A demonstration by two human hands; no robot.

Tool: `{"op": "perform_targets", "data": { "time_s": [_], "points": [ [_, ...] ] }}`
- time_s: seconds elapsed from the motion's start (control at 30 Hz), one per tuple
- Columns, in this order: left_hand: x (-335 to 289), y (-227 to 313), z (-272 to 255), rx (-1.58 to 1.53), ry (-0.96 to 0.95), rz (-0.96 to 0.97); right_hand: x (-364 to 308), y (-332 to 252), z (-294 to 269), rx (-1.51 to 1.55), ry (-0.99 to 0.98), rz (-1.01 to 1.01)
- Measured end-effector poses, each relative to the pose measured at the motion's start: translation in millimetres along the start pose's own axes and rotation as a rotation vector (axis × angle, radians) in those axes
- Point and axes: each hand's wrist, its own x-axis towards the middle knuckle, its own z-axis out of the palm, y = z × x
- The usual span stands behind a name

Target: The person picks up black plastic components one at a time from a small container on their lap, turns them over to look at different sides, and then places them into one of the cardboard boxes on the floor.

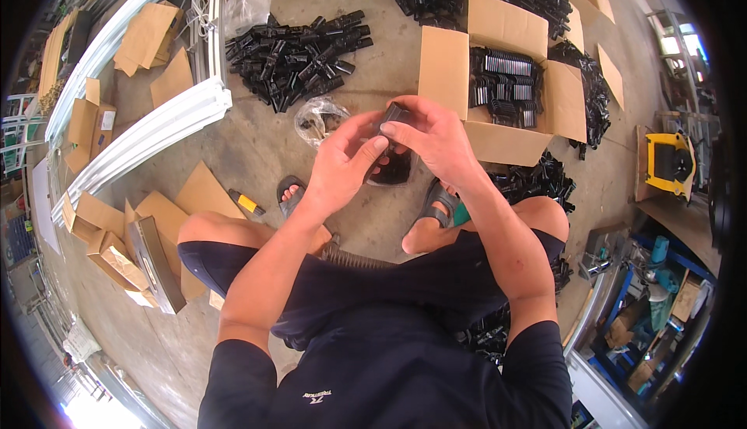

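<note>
Both my hands meet in front of me around one small black part, long and boxy like a plastic bracket (395, 121). My left hand (352, 149) grips its lower end between thumb and fingers. With the thumb laid across its top, my right hand (433, 135) closes on the upper end. My fingers cover much of the part, so its exact kind does not show. Just below the hands sits a clear plastic container (393, 170) with dark small pieces in it. Left of that lies a clear plastic bag (317, 120) on the floor.
A heap of black parts (296, 55) lies ahead to the left. An open cardboard box (564, 90) with stacked black parts stands at the right, among more heaps. White metal profiles (148, 137) and folded cardboard (206, 191) lie left, near a yellow-black tool (247, 202).
</note>
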Motion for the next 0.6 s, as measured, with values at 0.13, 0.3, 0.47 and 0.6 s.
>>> {"op": "perform_targets", "data": {
  "time_s": [0.13, 0.3, 0.47, 0.6],
  "points": [
    [2, -1, -1, -0.013, 0.016, -0.006, 1, 6, -1, 0.021, -0.035, -0.035],
    [0, 2, 0, 0.004, 0.075, 0.018, 1, 6, 4, 0.022, -0.018, -0.036],
    [-1, 3, -5, -0.047, 0.116, 0.041, 13, 20, 2, 0.114, -0.057, -0.011],
    [-1, 15, -25, -0.018, 0.208, 0.047, 55, 55, -21, -0.355, -0.030, -0.003]
  ]
}}
